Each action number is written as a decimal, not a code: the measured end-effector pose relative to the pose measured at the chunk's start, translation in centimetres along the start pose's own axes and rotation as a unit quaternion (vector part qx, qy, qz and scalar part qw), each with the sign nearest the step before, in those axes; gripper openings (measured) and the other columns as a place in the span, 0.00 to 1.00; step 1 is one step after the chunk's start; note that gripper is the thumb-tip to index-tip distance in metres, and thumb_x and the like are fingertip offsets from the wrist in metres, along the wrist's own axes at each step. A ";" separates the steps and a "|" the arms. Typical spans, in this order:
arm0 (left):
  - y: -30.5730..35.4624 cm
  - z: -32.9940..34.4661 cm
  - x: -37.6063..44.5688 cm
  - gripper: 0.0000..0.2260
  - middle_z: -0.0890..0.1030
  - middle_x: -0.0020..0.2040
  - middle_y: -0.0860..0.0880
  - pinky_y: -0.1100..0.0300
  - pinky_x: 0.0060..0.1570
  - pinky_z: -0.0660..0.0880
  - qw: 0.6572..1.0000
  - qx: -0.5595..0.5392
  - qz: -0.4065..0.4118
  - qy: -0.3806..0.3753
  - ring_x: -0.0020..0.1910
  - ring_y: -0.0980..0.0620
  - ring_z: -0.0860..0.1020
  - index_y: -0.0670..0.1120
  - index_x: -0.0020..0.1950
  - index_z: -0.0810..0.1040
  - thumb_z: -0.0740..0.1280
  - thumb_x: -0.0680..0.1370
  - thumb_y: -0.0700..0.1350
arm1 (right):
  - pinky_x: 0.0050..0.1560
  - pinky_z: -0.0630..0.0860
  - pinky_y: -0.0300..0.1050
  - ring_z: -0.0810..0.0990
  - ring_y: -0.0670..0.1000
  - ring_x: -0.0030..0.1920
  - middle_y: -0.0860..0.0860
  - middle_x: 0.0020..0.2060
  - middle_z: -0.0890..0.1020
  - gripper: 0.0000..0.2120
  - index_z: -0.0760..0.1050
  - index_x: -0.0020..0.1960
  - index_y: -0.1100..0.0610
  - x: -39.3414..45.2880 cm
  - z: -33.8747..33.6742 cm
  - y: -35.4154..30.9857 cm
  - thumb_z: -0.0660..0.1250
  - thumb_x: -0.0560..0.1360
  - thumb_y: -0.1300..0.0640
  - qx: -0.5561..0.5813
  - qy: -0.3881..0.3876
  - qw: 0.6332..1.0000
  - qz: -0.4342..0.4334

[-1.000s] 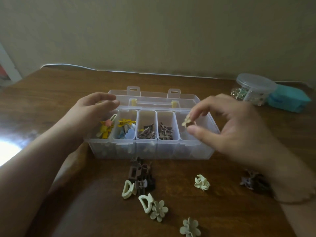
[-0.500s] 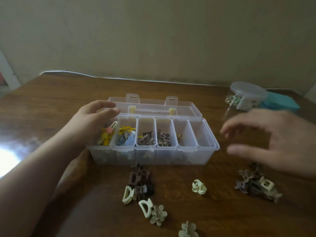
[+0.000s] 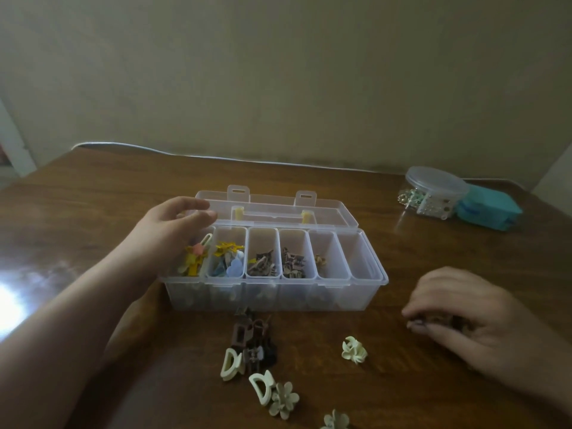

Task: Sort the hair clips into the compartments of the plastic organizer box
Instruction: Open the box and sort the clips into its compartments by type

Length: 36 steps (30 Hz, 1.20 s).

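The left hand [image 3: 173,233] rests with relaxed fingers on the far-left corner of the organizer box [image 3: 272,292], probably to keep it from sliding. The right hand [image 3: 464,317] curls down over a small dark pile of clips [image 3: 445,322] at right; can't tell if it's actually pinching one. Five compartments hold clips, and the far-right one looks empty. More loose clips wait near the box: a brown bunch [image 3: 253,339] and cream flowers [image 3: 353,349]. A lidded tub [image 3: 433,193] and teal case [image 3: 486,209] sit far right, out of the way.
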State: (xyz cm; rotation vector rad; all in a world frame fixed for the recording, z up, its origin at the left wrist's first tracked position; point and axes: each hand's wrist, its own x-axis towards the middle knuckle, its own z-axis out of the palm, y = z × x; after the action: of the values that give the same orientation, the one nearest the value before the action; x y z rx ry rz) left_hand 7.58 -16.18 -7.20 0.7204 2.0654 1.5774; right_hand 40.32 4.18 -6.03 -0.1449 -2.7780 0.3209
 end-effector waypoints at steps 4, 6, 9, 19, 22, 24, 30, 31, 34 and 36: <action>0.1 0.0 -0.1 0.18 0.82 0.55 0.46 0.48 0.55 0.78 1.000 -0.001 -0.002 -0.011 0.55 0.45 0.81 0.53 0.60 0.80 0.74 0.71 0.53 | 0.51 0.76 0.36 0.80 0.44 0.52 0.39 0.48 0.80 0.09 0.78 0.51 0.44 4.0 -1.4 -2.5 0.68 0.71 0.47 0.080 0.092 0.992 0.015; 0.1 0.0 -0.1 0.16 0.82 0.55 0.46 0.50 0.53 0.78 1.000 -0.001 0.000 -0.008 0.54 0.46 0.81 0.53 0.61 0.79 0.74 0.73 0.52 | 0.52 0.75 0.37 0.79 0.43 0.53 0.39 0.47 0.81 0.08 0.78 0.51 0.45 6.5 -0.7 -3.4 0.67 0.72 0.46 0.073 0.082 0.994 0.012; 0.0 0.1 0.0 0.13 0.82 0.56 0.47 0.53 0.49 0.77 1.000 0.001 0.006 -0.004 0.53 0.48 0.80 0.52 0.62 0.79 0.68 0.78 0.49 | 0.54 0.75 0.40 0.76 0.43 0.55 0.40 0.47 0.79 0.10 0.80 0.51 0.46 8.4 1.8 -3.6 0.64 0.74 0.46 0.042 0.039 0.998 -0.002; -0.1 0.2 0.2 0.16 0.82 0.56 0.46 0.47 0.55 0.77 1.000 -0.004 0.001 -0.027 0.56 0.47 0.80 0.53 0.60 0.79 0.73 0.73 0.52 | 0.51 0.79 0.42 0.82 0.48 0.50 0.42 0.47 0.84 0.08 0.81 0.48 0.41 1.3 -4.9 2.5 0.69 0.73 0.54 0.121 0.232 0.959 0.108; -0.1 0.1 0.1 0.24 0.83 0.55 0.47 0.43 0.57 0.77 1.000 -0.003 0.005 -0.030 0.56 0.45 0.81 0.55 0.58 0.81 0.75 0.63 0.56 | 0.46 0.80 0.41 0.82 0.49 0.48 0.44 0.46 0.84 0.07 0.81 0.46 0.40 -1.6 -5.6 4.4 0.68 0.70 0.41 0.126 0.106 0.970 0.179; -0.3 0.0 0.2 0.27 0.84 0.54 0.46 0.42 0.58 0.77 1.000 -0.014 0.008 -0.025 0.56 0.44 0.82 0.56 0.56 0.82 0.74 0.58 0.60 | 0.48 0.79 0.42 0.81 0.49 0.51 0.46 0.50 0.83 0.10 0.82 0.48 0.42 -2.4 -4.7 4.4 0.71 0.70 0.40 0.176 0.032 0.965 0.190; -0.7 -0.4 0.7 0.28 0.84 0.54 0.42 0.35 0.61 0.74 0.999 -0.042 0.000 -0.016 0.56 0.40 0.82 0.56 0.53 0.84 0.74 0.55 0.61 | 0.47 0.76 0.48 0.75 0.47 0.46 0.36 0.56 0.77 0.25 0.80 0.50 0.37 -1.8 -3.3 4.1 0.69 0.73 0.69 0.132 -0.107 0.953 0.251; -0.8 -0.4 0.7 0.27 0.84 0.54 0.42 0.34 0.62 0.73 0.999 -0.046 0.001 -0.016 0.56 0.39 0.82 0.56 0.53 0.84 0.74 0.55 0.61 | 0.47 0.76 0.47 0.75 0.47 0.45 0.35 0.55 0.76 0.26 0.80 0.49 0.35 -1.8 -3.4 4.3 0.69 0.73 0.69 0.123 -0.107 0.951 0.263; -0.9 -0.5 0.8 0.28 0.84 0.55 0.41 0.33 0.62 0.72 0.999 -0.047 0.000 -0.019 0.57 0.38 0.81 0.56 0.54 0.84 0.74 0.56 0.61 | 0.46 0.76 0.49 0.74 0.50 0.43 0.35 0.52 0.75 0.27 0.77 0.50 0.33 -2.0 -3.5 4.9 0.70 0.72 0.68 0.103 -0.102 0.950 0.276; -0.9 -0.5 0.9 0.28 0.85 0.54 0.41 0.34 0.62 0.73 0.999 -0.043 0.001 -0.019 0.56 0.39 0.82 0.56 0.53 0.84 0.74 0.55 0.61 | 0.43 0.76 0.45 0.74 0.48 0.42 0.33 0.52 0.74 0.27 0.76 0.51 0.32 -2.2 -3.5 5.3 0.72 0.71 0.66 0.102 -0.102 0.945 0.294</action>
State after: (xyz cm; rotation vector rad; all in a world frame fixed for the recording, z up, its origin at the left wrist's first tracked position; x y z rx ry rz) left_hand 6.48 -16.21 -7.99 0.7159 1.9589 1.6296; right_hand 43.92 9.73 -4.83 -0.9437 -2.8149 0.8065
